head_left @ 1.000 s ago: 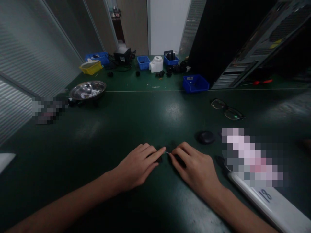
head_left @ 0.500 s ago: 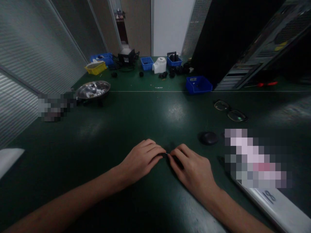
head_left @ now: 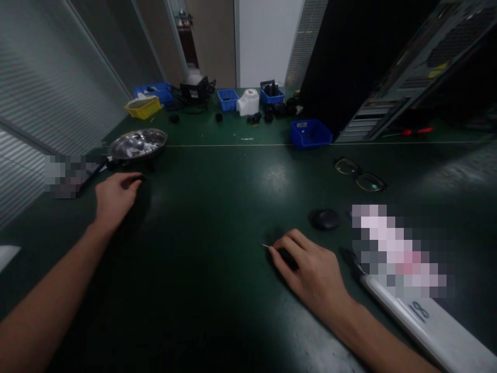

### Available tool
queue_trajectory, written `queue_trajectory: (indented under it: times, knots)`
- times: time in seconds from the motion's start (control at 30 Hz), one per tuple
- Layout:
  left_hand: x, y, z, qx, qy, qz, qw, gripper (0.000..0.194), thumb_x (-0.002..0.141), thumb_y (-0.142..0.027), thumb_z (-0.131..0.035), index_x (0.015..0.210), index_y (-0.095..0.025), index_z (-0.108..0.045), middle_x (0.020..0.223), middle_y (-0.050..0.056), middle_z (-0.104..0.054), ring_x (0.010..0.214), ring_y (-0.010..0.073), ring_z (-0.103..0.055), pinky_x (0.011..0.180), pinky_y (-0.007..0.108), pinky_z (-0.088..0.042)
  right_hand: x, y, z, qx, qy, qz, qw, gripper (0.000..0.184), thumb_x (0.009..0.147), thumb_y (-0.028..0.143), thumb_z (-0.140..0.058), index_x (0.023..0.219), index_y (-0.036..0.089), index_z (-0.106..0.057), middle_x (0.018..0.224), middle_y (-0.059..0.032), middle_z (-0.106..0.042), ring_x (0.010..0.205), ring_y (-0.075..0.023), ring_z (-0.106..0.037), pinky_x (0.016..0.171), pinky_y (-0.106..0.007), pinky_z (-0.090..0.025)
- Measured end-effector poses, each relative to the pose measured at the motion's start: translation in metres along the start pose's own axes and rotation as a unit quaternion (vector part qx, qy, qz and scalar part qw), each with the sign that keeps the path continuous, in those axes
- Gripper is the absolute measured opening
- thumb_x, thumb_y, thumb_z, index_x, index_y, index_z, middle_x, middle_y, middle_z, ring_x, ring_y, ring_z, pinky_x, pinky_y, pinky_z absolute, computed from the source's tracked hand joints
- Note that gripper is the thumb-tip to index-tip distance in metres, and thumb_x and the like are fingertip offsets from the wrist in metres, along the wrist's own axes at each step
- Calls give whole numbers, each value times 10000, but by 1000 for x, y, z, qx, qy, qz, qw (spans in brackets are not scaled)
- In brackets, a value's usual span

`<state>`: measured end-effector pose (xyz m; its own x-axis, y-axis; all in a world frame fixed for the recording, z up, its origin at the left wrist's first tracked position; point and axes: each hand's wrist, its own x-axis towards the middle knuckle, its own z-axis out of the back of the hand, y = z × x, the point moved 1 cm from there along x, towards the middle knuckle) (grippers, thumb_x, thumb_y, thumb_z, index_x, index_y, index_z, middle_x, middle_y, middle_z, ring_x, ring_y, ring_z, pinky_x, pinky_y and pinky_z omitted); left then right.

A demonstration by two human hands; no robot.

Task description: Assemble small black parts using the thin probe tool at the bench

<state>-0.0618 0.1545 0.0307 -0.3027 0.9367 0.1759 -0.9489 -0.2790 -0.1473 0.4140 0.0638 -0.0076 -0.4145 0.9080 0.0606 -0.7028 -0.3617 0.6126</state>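
Steel bowl (head_left: 159, 147) lies just beyond the left hand (head_left: 117, 199), the nearer hand; fingertips nearly meet, any hold cannot be told. Right hand (head_left: 310, 264) grips a black-handled, thin-shafted tool (head_left: 288, 257), long axis running leftward to its tip, well apart from the bowl. White casing (head_left: 430, 322) at right: handwritten "18"; no brand legible.

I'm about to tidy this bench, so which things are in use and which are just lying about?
Apparently in use:
thin-tipped tool, held in the right hand
perhaps the metal bowl, near the left hand, whose grip is unclear

Apparently just lying about:
glasses
dark rounded object
yellow bin
white housing
front blue bin
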Motion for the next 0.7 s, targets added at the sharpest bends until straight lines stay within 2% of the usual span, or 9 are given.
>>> queue_trajectory:
  times: [0.1,0.2,0.4,0.53,0.7]
  knots:
    - [6,28,9,22,-31,67,997,430,895,-367,-612,1242,-133,-712,906,18,-717,763,181,-582,901,348,-499,-1,-1,0,8,4,1,1000,233,1051,352,-491,949,232,-663,966,-19,-653,785,-143,-640,628,-266,-415]
    - [7,37,9,30,-40,97,994,435,888,-381,-616,1240,-148,-719,734,-17,-653,711,176,-551,851,318,-494,-1,-1,1,15,2,1,1000,236,1052,349,-488,948,229,-663,962,-24,-654,788,-147,-644,638,-269,-428]
    - [9,39,4,11,-38,90,995,440,883,-384,-632,1260,-171,-710,957,8,-714,864,182,-605,915,306,-472,-1,-1,1,20,2,0,1000,240,1052,347,-485,946,230,-665,952,-25,-657,779,-147,-643,643,-271,-437]
    - [10,41,5,-4,-37,83,996,438,871,-357,-666,1264,-168,-700,1021,11,-718,923,186,-611,988,339,-457,-1,-1,1,15,6,0,1000,243,1052,355,-486,948,231,-666,961,-22,-655,783,-148,-644,639,-277,-435]
    - [9,42,5,-27,-49,92,994,491,870,-367,-682,1302,-133,-673,1088,44,-718,913,181,-629,941,337,-498,-1,-1,1,17,4,1,1000,232,1048,347,-495,951,228,-669,967,-23,-656,801,-149,-649,653,-280,-440]
